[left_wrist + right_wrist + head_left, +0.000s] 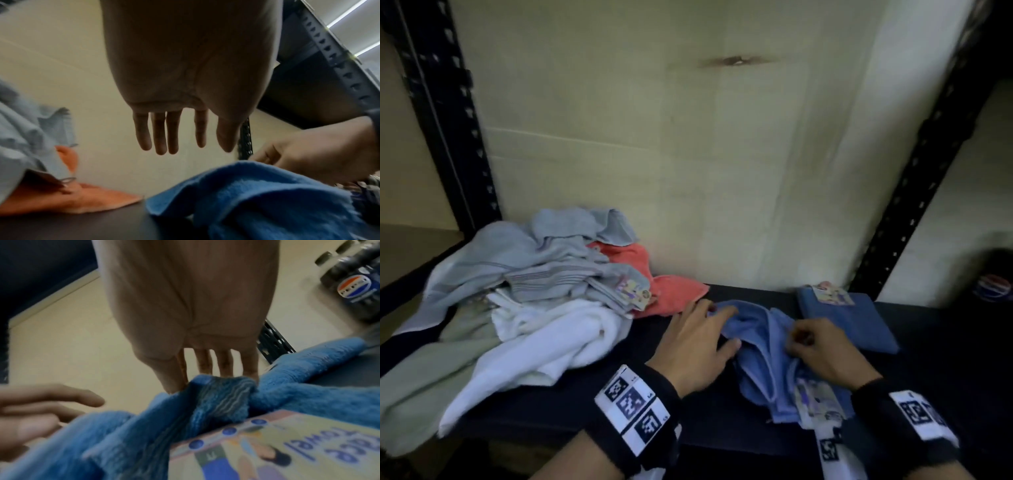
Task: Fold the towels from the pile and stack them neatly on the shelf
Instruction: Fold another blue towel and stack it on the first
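Observation:
A crumpled blue towel [763,353] with a paper label [818,401] lies on the dark shelf board [571,407] between my hands. My right hand [796,337] pinches a raised fold of it; in the right wrist view the thumb and fingers [205,381] close on the towel's striped edge [224,399]. My left hand [726,325] has straight, spread fingers touching the towel's left edge. In the left wrist view that hand [180,149] holds nothing above the blue towel [257,194]. A folded blue towel [859,325] lies flat at the right.
A loose pile of grey, white and pale green towels [517,301] fills the shelf's left side, with a coral towel [667,284] behind it. Black slotted uprights [448,120] [914,178] frame the bay. A cola bottle [993,287] stands beyond the right upright.

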